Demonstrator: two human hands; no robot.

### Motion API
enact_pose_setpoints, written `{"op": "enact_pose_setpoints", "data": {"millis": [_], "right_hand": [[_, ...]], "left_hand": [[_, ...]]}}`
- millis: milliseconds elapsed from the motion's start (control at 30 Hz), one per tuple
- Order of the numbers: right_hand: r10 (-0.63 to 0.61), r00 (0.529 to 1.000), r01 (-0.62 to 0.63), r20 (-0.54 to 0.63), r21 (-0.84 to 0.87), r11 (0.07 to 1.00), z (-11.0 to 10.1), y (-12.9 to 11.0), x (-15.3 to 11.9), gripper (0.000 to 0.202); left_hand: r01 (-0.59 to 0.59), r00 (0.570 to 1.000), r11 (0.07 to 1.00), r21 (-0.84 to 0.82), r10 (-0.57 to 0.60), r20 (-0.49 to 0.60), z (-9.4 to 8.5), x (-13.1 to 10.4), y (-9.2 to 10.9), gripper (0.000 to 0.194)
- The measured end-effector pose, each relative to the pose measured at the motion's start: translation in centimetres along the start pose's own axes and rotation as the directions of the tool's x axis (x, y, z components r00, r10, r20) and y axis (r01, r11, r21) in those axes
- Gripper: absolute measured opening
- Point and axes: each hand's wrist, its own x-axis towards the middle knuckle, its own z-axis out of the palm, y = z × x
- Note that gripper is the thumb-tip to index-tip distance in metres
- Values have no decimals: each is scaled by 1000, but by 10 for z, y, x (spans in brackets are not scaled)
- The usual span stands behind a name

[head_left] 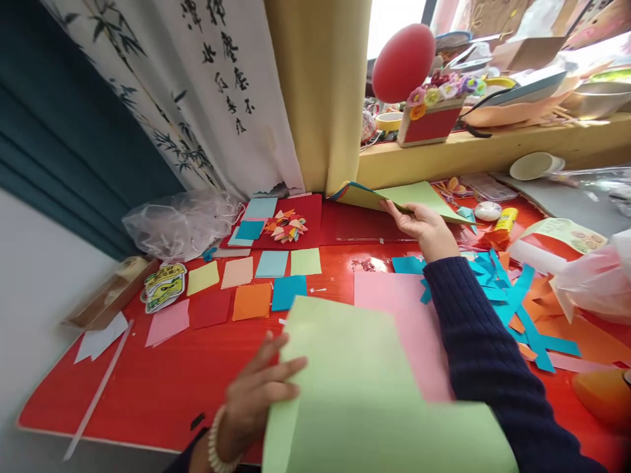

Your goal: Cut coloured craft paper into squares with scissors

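Note:
My left hand (259, 387), with a beaded bracelet at the wrist, is closed on the left edge of a light green sheet of paper (350, 368). That sheet has a notch out of its upper right corner and is held up toward me. My right hand (419, 226) reaches to the back of the table, its fingers closed on the front edge of a stack of coloured paper (434, 197) with light green on top. The stack's left side is bent up against the curtain. Between my hands, a pink sheet (379, 289) lies flat, partly covered by the green one.
Small paper squares (252, 301) in several colours lie in rows on the red table (207, 374). Behind them a folded paper ring (286, 225) rests on red card. Blue paper scraps (522, 309) are heaped at right. A clear plastic bag (180, 223) sits back left.

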Motion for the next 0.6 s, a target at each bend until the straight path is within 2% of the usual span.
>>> {"op": "enact_pose_setpoints", "data": {"millis": [100, 200, 300, 433, 600], "right_hand": [[-3, 1000, 3, 2, -21, 1000, -1, 2, 1, 41], [9, 1000, -9, -1, -33, 999, -3, 4, 3, 41], [23, 1000, -23, -2, -16, 1000, -6, 4, 5, 34], [40, 999, -40, -3, 15, 999, -8, 2, 4, 31], [41, 999, -41, -16, 5, 999, -6, -1, -1, 32]], "left_hand": [[-113, 993, 989, -93, 116, 30, 22, 16, 22, 13], [-240, 963, 971, -17, 240, 125, 24, 35, 20, 10], [-253, 958, 963, 90, 237, 162, 23, 52, 6, 7], [-235, 970, 953, 189, 219, 105, 28, 69, -13, 14], [-164, 986, 945, 283, 146, 84, 39, 69, -19, 20]]}}
